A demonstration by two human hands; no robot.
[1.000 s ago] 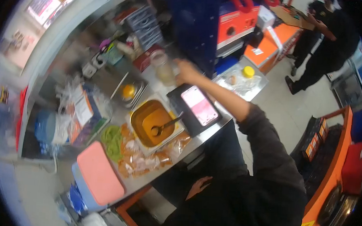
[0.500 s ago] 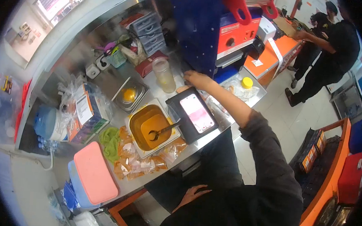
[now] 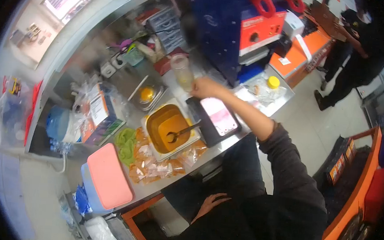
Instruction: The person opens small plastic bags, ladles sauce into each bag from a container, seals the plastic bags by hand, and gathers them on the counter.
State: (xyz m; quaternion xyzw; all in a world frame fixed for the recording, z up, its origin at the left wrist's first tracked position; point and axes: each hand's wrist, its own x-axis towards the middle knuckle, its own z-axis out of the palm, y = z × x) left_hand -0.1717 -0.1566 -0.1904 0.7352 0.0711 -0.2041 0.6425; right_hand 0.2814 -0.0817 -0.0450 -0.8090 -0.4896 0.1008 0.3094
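Note:
My right hand (image 3: pixel 204 88) reaches across the counter with its fingers curled in. It is beside a clear plastic jar (image 3: pixel 182 71) and just past the top edge of a phone (image 3: pixel 218 116) with a lit pink screen, lying on a black case or pad (image 3: pixel 218 140). Whatever those fingers hold, if anything, is hidden. My left hand (image 3: pixel 211 204) rests low against my dark clothing, fingers stretched out. Nearer to me stands a steel pan (image 3: pixel 149 141) of brown-orange sauce with a dark ladle (image 3: pixel 182 132) in it.
Sauce packets (image 3: pixel 154 169), a green cloth (image 3: pixel 125 145) and a pink-lidded container (image 3: pixel 109 176) are at the counter's near left. A small metal tray (image 3: pixel 157 96) holds something yellow. An orange-and-blue machine (image 3: pixel 260 31) stands behind. People in black (image 3: pixel 358 64) stand at the far right.
My right hand has moved closer to the clear jar, and its fingers look more curled. The view has shifted slightly. My left hand stays in place.

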